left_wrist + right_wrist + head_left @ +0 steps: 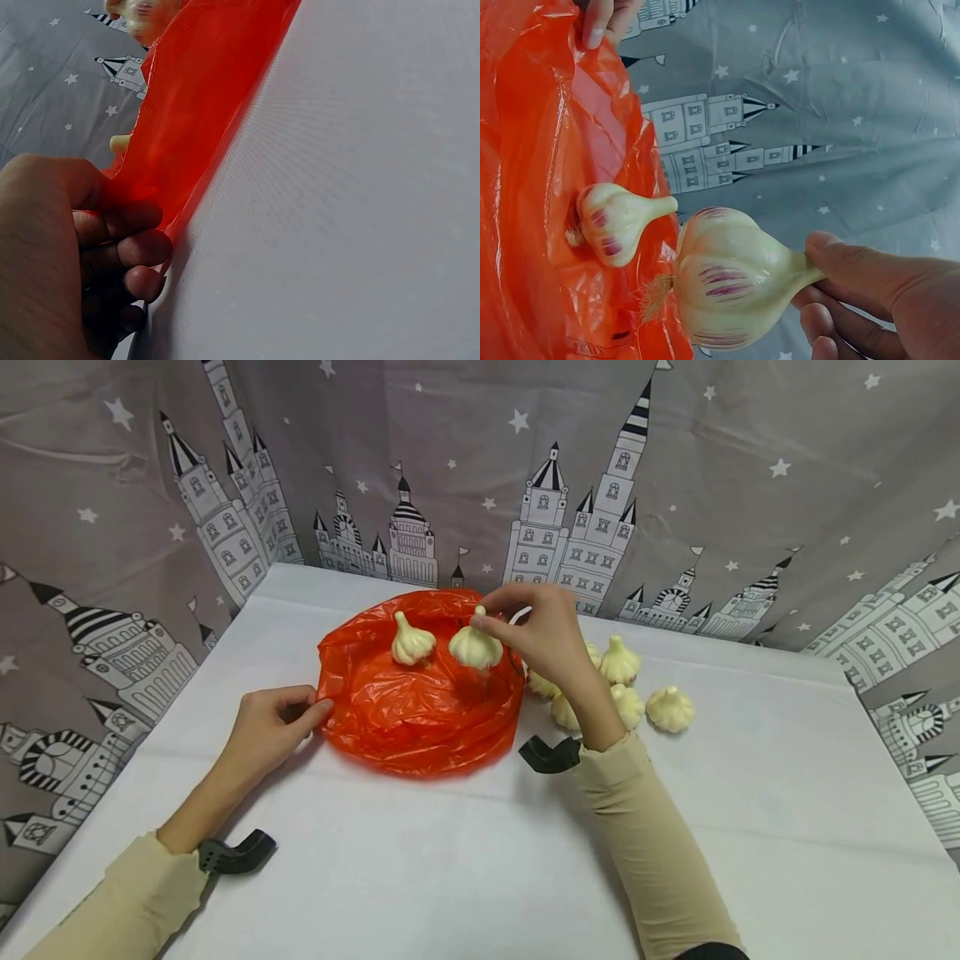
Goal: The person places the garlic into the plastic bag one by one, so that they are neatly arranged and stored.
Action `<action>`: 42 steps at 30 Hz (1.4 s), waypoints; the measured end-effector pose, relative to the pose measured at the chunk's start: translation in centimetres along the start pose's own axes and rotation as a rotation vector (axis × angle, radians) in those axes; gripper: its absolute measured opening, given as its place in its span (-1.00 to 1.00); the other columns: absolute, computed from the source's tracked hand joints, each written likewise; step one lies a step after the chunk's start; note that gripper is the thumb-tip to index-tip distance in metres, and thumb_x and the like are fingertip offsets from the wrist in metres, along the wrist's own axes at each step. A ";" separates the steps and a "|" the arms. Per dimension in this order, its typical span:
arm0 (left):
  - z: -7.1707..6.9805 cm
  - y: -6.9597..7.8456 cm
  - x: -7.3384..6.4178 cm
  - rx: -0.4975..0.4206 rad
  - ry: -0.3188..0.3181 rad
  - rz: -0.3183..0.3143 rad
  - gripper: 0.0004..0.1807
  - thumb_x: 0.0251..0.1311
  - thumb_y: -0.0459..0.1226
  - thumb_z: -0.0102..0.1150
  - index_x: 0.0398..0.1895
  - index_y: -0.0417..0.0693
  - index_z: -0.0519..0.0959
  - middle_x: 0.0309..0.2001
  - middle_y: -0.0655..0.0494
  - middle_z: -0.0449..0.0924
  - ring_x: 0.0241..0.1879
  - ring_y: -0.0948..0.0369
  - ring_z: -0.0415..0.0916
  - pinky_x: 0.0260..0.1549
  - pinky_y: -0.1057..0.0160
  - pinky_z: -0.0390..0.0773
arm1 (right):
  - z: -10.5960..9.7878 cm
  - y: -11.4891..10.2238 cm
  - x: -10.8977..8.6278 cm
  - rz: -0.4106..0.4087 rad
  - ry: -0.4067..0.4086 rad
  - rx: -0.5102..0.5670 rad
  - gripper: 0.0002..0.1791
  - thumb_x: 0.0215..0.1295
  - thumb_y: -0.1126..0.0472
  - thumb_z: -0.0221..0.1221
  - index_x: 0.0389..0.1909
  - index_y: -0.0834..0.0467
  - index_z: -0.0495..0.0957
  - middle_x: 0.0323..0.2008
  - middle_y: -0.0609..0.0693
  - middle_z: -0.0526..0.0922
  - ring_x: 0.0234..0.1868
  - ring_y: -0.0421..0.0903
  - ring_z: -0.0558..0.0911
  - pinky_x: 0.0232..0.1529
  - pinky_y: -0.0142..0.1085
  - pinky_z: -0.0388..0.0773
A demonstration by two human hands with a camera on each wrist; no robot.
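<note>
A red plastic bag (pixel 390 710) lies spread with its mouth facing up on the white table. My left hand (pixel 273 722) pinches the bag's left rim between thumb and fingers, seen close in the left wrist view. Over the bag's right side, my right hand (pixel 536 631) holds a garlic bulb (pixel 476 647) by its stem, roots downward. The right wrist view shows purple streaks on this held bulb (pixel 731 281). Another garlic bulb (pixel 412 641) sits inside the bag toward the back, left of the held one.
Several garlic bulbs (pixel 619 662) are grouped right of the bag, partly hidden by the right forearm. One bulb (pixel 671 709) lies at that group's right edge. A grey curtain (pixel 465 468) printed with castles and stars stands behind the white-covered table (pixel 787 777).
</note>
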State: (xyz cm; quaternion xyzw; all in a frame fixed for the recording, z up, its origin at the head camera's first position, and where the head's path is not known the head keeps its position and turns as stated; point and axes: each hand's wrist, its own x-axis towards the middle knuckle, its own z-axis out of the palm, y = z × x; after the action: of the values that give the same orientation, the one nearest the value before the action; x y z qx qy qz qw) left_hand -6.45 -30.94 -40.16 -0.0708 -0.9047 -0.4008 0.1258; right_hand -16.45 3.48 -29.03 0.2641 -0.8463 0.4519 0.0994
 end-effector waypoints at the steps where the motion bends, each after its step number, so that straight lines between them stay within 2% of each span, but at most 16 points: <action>1: 0.0 0.0 0.0 0.001 0.000 0.000 -0.82 0.29 -0.24 0.24 -0.49 -0.01 0.62 -0.55 0.12 0.55 -0.47 0.26 0.39 -0.48 0.48 0.43 | 0.2 0.1 0.1 0.006 -0.001 0.005 -0.85 0.15 0.09 0.42 -0.31 0.05 0.73 -0.39 -0.17 0.73 -0.40 -0.24 0.64 -0.36 -0.34 0.60; 17: -0.1 -0.1 0.0 -0.010 -0.007 0.002 -0.81 0.30 -0.26 0.24 -0.51 0.00 0.61 -0.57 0.13 0.53 -0.49 0.24 0.39 -0.49 0.46 0.42 | 1.2 1.0 1.9 0.025 0.093 -0.036 -0.86 0.15 0.09 0.42 -0.34 0.06 0.74 -0.40 -0.11 0.74 -0.41 -0.25 0.64 -0.32 -0.39 0.58; 35: -0.1 0.0 -0.1 -0.006 -0.008 -0.014 -0.81 0.31 -0.23 0.23 -0.49 0.01 0.62 -0.56 0.11 0.54 -0.47 0.23 0.40 -0.47 0.45 0.44 | 2.8 1.6 4.6 0.039 0.113 -0.086 -0.81 0.14 0.08 0.42 -0.29 0.09 0.76 -0.39 -0.05 0.76 -0.41 -0.22 0.64 -0.35 -0.39 0.50; 42: -0.1 -0.2 -0.1 0.000 -0.008 -0.011 -0.83 0.30 -0.23 0.24 -0.48 0.02 0.62 -0.56 0.14 0.52 -0.48 0.23 0.40 -0.48 0.44 0.45 | 4.0 1.6 5.6 0.050 0.090 -0.044 -0.81 0.13 0.15 0.43 -0.29 0.16 0.74 -0.38 0.01 0.76 -0.43 -0.17 0.65 -0.37 -0.39 0.53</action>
State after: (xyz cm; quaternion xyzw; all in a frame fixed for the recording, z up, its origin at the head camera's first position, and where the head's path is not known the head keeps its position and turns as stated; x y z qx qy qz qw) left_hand -6.43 -31.19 -40.26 -0.0676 -0.9056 -0.4012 0.1199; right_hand -21.73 -1.07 -30.22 0.2201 -0.8570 0.4468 0.1318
